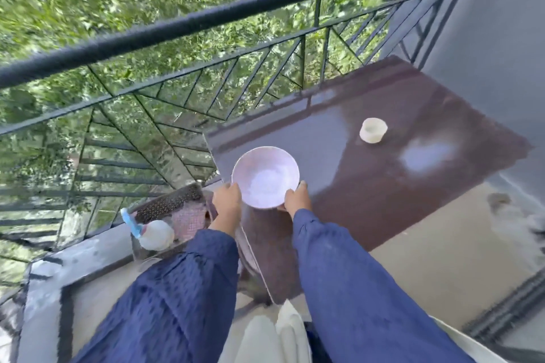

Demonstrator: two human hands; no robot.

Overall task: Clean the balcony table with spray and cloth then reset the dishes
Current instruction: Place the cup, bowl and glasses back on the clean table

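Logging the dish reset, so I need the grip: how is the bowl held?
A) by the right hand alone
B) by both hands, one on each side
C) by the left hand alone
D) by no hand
B: the left hand and the right hand each grip one side of the bowl.

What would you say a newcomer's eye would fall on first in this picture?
Most likely the pale bowl, gripped at its rim by the left hand and the right hand, at the near left edge of the dark brown table. Next comes the small white cup standing alone farther back on the table, then the spray bottle with its blue trigger, low at the left.
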